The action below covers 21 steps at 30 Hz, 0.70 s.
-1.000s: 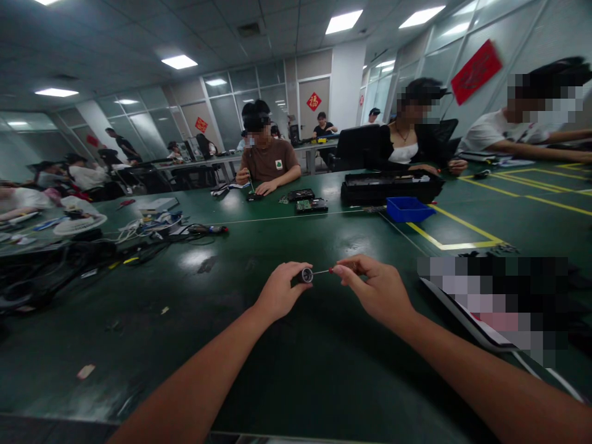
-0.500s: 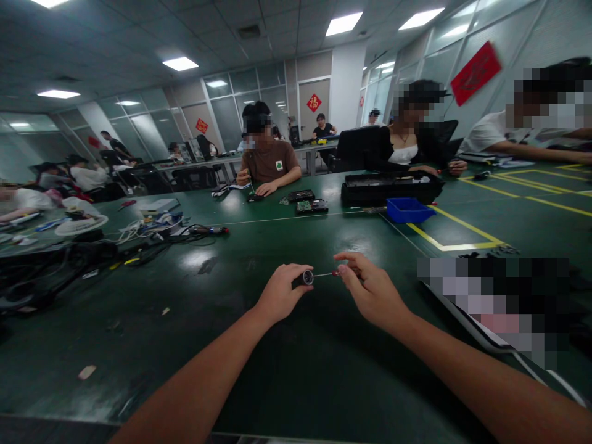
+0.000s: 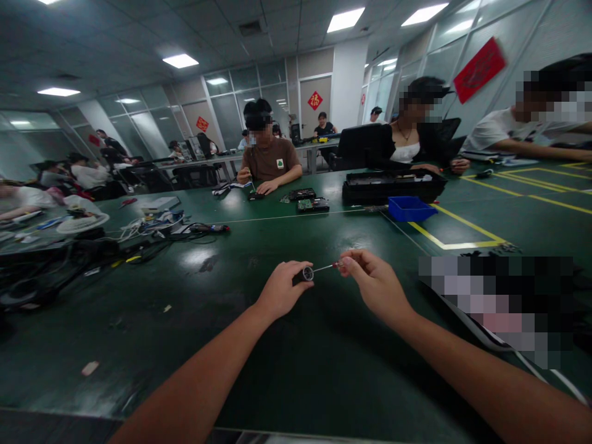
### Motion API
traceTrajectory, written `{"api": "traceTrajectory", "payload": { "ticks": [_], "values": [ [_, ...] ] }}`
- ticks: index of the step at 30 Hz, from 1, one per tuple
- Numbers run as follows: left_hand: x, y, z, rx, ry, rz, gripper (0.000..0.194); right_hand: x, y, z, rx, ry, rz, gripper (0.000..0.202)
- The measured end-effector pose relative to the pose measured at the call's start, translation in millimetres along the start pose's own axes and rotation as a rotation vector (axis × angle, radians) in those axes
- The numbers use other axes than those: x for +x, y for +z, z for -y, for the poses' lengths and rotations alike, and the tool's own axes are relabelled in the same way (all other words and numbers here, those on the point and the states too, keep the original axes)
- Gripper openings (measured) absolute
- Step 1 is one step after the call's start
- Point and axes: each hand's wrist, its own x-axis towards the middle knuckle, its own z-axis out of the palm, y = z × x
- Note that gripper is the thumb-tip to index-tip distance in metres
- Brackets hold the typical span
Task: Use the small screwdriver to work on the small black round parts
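Observation:
My left hand (image 3: 283,290) is closed round a small black cylinder (image 3: 307,274) with a silvery rim, its round end turned toward me. I cannot make out its exact kind. In my right hand (image 3: 372,277) a screwdriver (image 3: 326,267) is pinched between thumb and fingers; its handle is red and partly clear. The thin metal shaft points left and its tip meets the rim side of the cylinder. Whether the tip sits in a screw is too small to tell. Both hands are held above the green table (image 3: 259,382).
A blue bin (image 3: 411,209) and a long black casing (image 3: 393,188) stand beyond my right hand. Circuit boards (image 3: 313,205) lie farther back, before a co-worker (image 3: 272,157). Tangled cables (image 3: 152,234) spread on the left. A blurred-out object (image 3: 499,302) lies at right.
My right fingers have curled in and closed more tightly on the screwdriver handle. The shaft now slopes slightly up to the right. My left hand and the cylinder have hardly moved.

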Motion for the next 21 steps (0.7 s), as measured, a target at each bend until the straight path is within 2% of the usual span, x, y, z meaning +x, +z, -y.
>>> {"api": "traceTrajectory", "payload": {
  "ticks": [3, 5, 9, 16, 21],
  "values": [
    [2, 0.1, 0, 0.029, 0.038, -0.022, 0.039, 8, -1, -13, 0.224, 0.155, -0.024, 0.03],
    [3, 1.1, 2, 0.053, 0.014, -0.013, 0.039, 12, -3, -20, 0.242, 0.188, -0.043, 0.03],
    [3, 2.8, 7, 0.048, -0.036, 0.008, 0.04, 13, -4, -23, 0.181, 0.153, -0.103, 0.031],
    [1, 3.9, 4, 0.021, -0.029, 0.001, 0.039, 8, 2, -15, 0.156, 0.107, -0.063, 0.031],
    [2, 3.7, 2, 0.012, -0.043, -0.019, 0.04, 7, -1, -13, 0.037, 0.036, -0.04, 0.032]
  ]
}}
